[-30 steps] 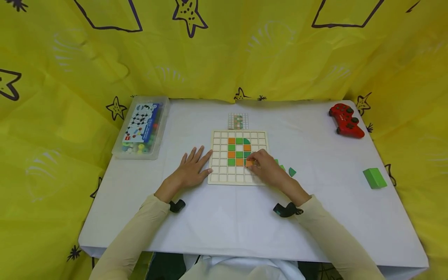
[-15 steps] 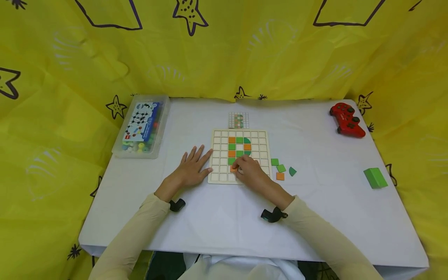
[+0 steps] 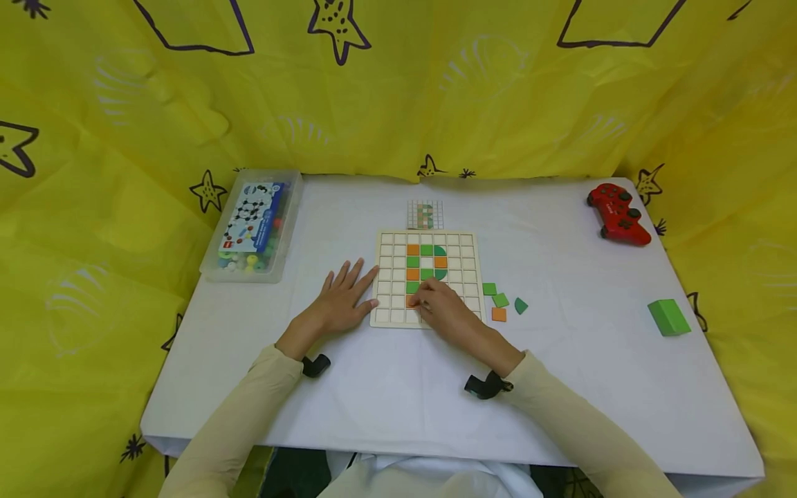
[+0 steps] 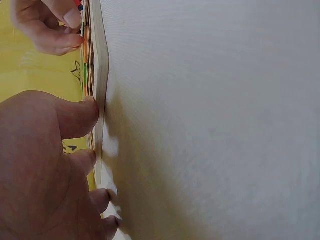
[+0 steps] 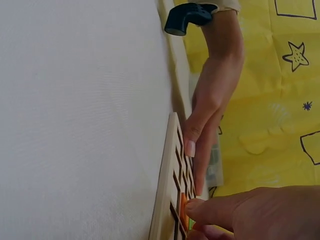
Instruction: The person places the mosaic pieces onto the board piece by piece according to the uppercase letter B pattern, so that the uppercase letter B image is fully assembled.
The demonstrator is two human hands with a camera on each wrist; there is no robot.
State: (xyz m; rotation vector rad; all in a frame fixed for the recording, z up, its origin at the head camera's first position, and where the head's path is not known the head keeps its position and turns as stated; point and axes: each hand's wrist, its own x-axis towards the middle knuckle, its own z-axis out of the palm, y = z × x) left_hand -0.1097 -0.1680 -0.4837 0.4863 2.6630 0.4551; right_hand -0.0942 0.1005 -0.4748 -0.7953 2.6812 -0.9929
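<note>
A pale wooden grid board (image 3: 390, 315) lies at the middle of the table. Orange, green and dark-green tiles fill some of its cells; part of the pattern is hidden behind my right hand. My right hand (image 3: 445, 309) pinches an orange square tile (image 3: 409, 301) at a cell in the lower left of the pattern. In the right wrist view the thumb touches that orange tile (image 5: 183, 210), which sits slightly tilted at the cell. My left hand (image 3: 339, 304) lies with fingers spread at the board's left edge, its thumb and fingertips touching the rim.
Loose green square tiles (image 3: 500, 299), an orange tile (image 3: 499, 315) and a dark-green rounded tile (image 3: 520, 305) lie right of the board. A pattern card (image 3: 425, 215) lies behind it. Farther out are a clear box (image 3: 249, 228), a red game controller (image 3: 619, 214) and a green block (image 3: 669, 317).
My right hand has moved left and slightly toward me, from the pattern's right column to its lower left, with the orange tile. Loose tiles came into view. The left hand stays still.
</note>
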